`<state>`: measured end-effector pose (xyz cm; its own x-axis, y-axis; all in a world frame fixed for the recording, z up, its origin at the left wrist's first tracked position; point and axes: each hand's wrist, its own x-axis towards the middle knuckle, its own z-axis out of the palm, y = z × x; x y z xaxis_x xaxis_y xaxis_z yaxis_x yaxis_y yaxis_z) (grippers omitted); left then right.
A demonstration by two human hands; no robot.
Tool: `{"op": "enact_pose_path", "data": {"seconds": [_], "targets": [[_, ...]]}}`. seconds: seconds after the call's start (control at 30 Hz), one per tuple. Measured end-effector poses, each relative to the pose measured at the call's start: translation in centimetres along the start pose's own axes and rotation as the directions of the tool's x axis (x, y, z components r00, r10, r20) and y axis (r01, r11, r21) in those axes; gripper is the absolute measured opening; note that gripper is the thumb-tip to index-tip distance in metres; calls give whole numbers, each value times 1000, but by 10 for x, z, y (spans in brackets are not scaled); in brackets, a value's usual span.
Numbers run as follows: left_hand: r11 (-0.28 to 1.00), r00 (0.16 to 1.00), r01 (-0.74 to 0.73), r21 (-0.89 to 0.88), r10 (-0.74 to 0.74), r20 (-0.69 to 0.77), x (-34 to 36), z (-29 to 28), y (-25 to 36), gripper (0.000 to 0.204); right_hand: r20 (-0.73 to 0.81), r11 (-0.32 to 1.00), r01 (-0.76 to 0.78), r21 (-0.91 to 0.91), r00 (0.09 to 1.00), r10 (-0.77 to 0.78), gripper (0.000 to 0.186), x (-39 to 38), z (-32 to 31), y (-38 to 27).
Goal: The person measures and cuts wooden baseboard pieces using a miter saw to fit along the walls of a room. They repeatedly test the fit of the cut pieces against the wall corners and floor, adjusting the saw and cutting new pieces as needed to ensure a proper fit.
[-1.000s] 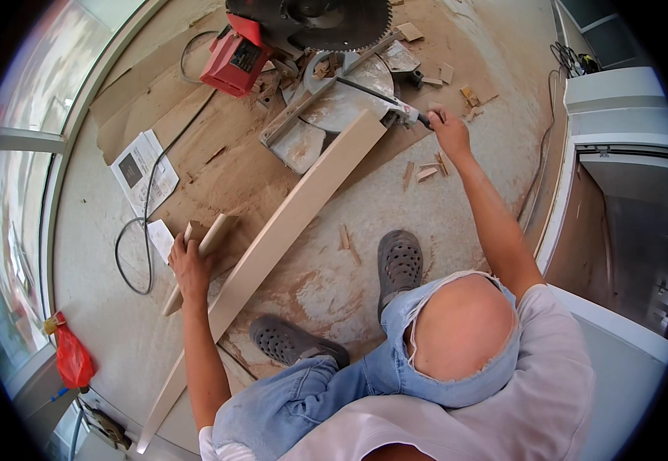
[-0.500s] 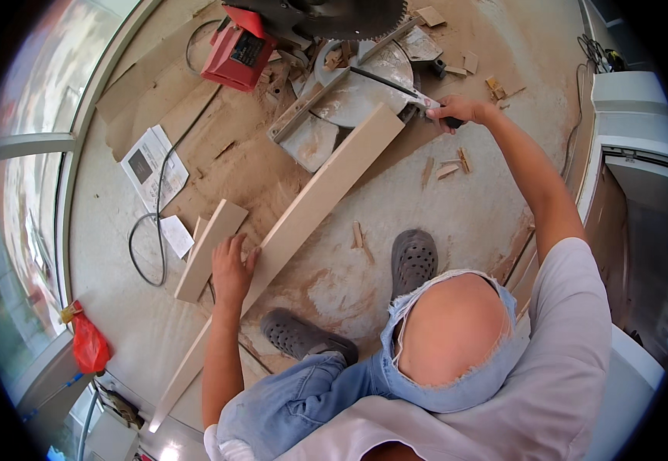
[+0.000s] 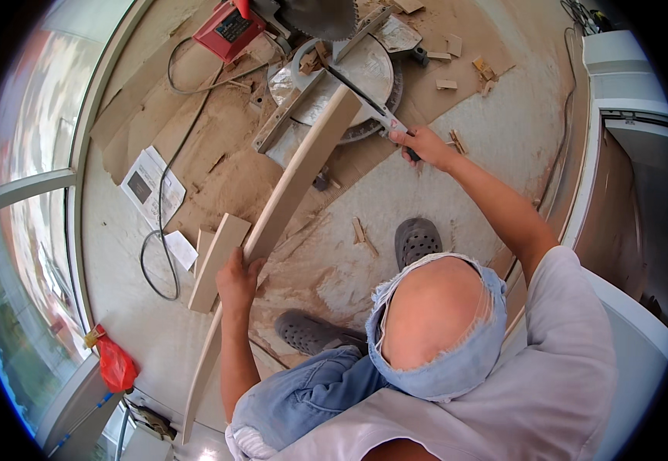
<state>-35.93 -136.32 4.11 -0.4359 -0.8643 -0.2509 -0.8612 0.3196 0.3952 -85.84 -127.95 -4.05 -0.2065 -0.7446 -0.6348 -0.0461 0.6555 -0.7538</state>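
A long pale wooden board (image 3: 303, 165) slants from beside my left leg up to the mitre saw, its far end over the round saw table (image 3: 376, 73). My left hand (image 3: 237, 283) is closed around the board's edge partway along, thumb on its near side. My right hand (image 3: 420, 147) grips the black handle (image 3: 413, 154) at the end of the saw table's slotted arm. The toothed saw blade (image 3: 322, 17) is raised above the metal fence (image 3: 288, 119). Whether the board's far end rests on the table, I cannot tell.
A short wooden block (image 3: 219, 261) lies left of the board. Beyond are papers (image 3: 152, 184), a looped black cord (image 3: 166, 215), and the saw's red motor housing (image 3: 229, 29). Wood offcuts (image 3: 484, 69) and sawdust litter the floor. A red bag (image 3: 116, 365) hangs near the window.
The saw table's handle has swung leftward with my right hand, now nearly square to the fence. The board stands steeper, and my left hand has closed around it. The whole view has shifted.
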Motion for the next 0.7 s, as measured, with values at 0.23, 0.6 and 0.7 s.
{"op": "enact_pose_path", "data": {"seconds": [0.23,0.6,0.7], "targets": [[991,984,-65,119,83,-155,0,19,-20,31,-144,954,72,292,989,-30,54,-19,72,10],[993,974,-90,77,104,-202,3,21,-25,29,-262,941,14,338,962,79,53,-28,115,7],[994,979,-58,98,76,-191,8,20,-23,30,-328,894,84,440,942,74,53,-27,134,12]]}}
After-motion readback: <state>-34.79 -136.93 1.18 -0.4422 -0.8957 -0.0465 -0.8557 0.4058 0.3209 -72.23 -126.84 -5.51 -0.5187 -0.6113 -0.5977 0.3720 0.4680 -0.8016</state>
